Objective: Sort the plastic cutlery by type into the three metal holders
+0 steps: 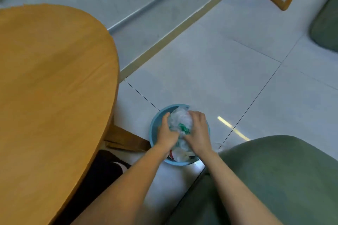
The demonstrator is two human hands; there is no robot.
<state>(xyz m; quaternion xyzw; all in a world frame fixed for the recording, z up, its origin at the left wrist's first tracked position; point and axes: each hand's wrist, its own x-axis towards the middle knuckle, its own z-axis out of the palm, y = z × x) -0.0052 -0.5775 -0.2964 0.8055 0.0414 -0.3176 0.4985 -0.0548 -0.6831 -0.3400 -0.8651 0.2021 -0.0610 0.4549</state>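
Blue bin [155, 122] on floor [219, 78] beside bench [54, 78]; inside, crumpled clear bag [180, 118] clutched between curled left hand [167, 134] and right hand [198, 131].

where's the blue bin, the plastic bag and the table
blue bin [170, 106]: head view, far rim
plastic bag [180, 120]: head view, crumpled clear middle
table [54, 78]: head view, bare wooden top

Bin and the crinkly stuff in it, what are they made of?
Bin: probably plastic, smooth matte blue with a thin even rim. Crinkly stuff: looks like thin clear plastic film, see-through, wrinkled and shiny, with a green print.
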